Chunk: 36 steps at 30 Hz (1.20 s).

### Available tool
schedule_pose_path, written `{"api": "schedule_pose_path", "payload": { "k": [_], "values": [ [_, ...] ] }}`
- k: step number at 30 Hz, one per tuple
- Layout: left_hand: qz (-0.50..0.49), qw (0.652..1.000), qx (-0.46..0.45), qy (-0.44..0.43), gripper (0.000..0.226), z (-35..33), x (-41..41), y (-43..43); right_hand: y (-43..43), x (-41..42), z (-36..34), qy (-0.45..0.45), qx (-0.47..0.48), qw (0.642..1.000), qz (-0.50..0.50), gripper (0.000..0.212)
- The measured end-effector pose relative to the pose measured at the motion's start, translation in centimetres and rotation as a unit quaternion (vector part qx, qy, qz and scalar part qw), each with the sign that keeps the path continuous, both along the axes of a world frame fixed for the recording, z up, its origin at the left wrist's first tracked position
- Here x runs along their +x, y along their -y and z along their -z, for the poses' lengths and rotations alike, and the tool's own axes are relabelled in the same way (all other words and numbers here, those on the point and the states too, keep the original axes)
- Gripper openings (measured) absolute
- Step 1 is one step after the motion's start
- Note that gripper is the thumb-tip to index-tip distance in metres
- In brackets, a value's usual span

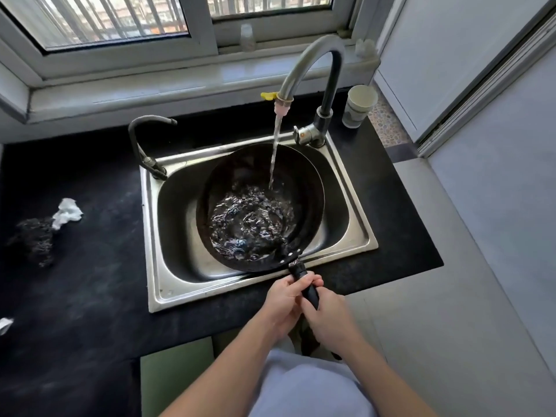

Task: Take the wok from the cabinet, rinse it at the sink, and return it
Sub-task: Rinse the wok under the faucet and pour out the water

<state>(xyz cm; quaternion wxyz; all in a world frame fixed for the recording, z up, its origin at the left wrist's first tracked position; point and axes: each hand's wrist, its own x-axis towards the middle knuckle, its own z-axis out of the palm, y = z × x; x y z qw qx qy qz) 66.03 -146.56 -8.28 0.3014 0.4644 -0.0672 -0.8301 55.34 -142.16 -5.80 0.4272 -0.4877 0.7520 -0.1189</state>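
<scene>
Presently the wok [260, 206] is held in the sink [168, 284] under running water, handle toward the person. It is gripped by the left hand [284, 296] nearer the bowl, and seemingly the right hand [326, 314] behind.

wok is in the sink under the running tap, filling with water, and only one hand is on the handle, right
Not quite: the head view shows both hands on the handle, the left hand and the right hand each gripping it. The rest holds: the wok is in the sink under the running tap, filling with water.
</scene>
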Motion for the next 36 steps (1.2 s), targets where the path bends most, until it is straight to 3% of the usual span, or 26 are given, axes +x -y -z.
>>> {"api": "schedule_pose_path", "payload": {
  "k": [9,36],
  "values": [
    [-0.005,0.999,0.006,0.033,0.025,-0.8,-1.3,1.7,2.0,-0.8,0.4,-0.008,0.006,1.0,-0.003,0.024],
    [-0.02,0.997,0.024,0.066,0.01,-2.3,1.3,-0.2,1.2,1.5,-0.5,0.058,0.078,0.995,-0.009,0.023]
  ]
}}
